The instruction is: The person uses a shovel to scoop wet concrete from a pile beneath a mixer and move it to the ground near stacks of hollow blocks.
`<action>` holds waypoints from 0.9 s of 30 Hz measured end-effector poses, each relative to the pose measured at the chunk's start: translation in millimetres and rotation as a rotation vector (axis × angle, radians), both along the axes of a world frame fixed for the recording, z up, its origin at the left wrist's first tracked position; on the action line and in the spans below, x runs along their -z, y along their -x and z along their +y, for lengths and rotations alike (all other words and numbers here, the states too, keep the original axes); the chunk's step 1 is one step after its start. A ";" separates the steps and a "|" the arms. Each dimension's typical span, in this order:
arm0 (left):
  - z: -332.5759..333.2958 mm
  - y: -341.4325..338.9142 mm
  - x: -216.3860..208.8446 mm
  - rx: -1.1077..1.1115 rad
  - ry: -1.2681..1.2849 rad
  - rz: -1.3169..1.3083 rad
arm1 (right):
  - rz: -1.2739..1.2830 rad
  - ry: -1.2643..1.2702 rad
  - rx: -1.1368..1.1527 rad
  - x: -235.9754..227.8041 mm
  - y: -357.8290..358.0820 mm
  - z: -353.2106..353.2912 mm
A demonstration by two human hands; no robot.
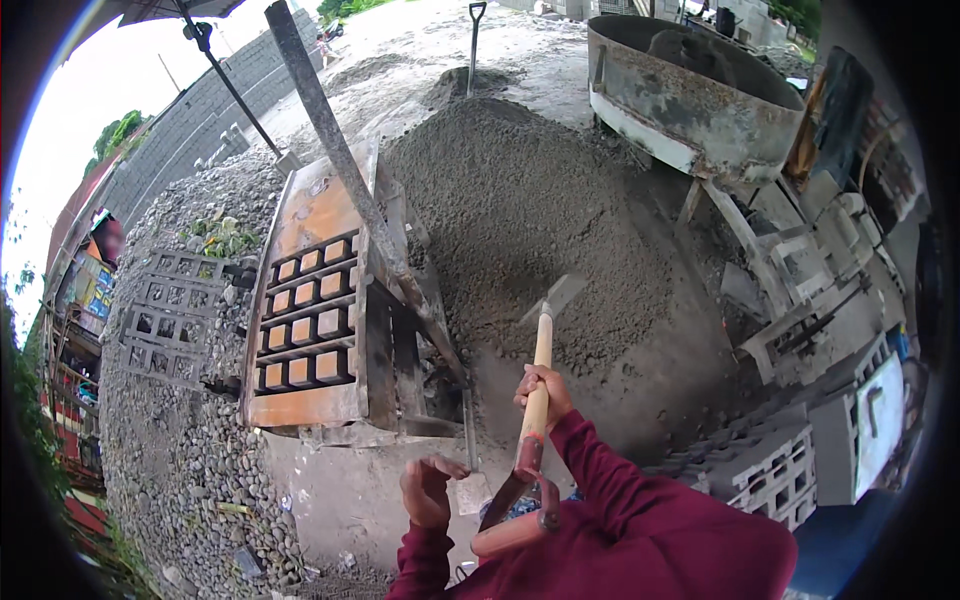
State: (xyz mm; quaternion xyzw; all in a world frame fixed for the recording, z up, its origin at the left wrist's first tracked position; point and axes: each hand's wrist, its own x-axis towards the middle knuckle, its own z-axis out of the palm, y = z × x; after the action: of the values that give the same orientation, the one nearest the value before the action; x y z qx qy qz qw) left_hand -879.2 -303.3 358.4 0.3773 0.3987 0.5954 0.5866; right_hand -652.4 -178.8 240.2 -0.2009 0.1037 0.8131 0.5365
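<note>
My right hand is wrapped round the wooden shaft of a shovel. The shovel's blade points away from me at the near side of a big heap of grey, damp-looking sandy mix, and its red D-shaped grip lies close to my body. Left of that grip, my left hand is raised with its fingers apart from the shovel and nothing in it. Further left stands a block-moulding machine, with an orange metal top and rows of square cores between dark slots.
A long metal pole slants across the machine. A second shovel stands upright behind the heap. At the far right is a rusty round mixer drum. Hollow blocks sit at the lower right; gravel covers the left ground.
</note>
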 end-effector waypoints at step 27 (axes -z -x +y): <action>-24.1 -280.8 331.4 0.275 1.268 -0.021 | -1.437 0.363 0.244 -99.9 -135.1 -326.4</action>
State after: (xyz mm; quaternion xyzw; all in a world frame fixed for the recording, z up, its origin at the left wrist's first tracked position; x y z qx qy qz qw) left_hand -598.4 -327.4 27.0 -0.0006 0.6152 0.1675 0.7704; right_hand -517.3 -505.2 340.1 -0.7547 -0.1179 0.3868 0.5166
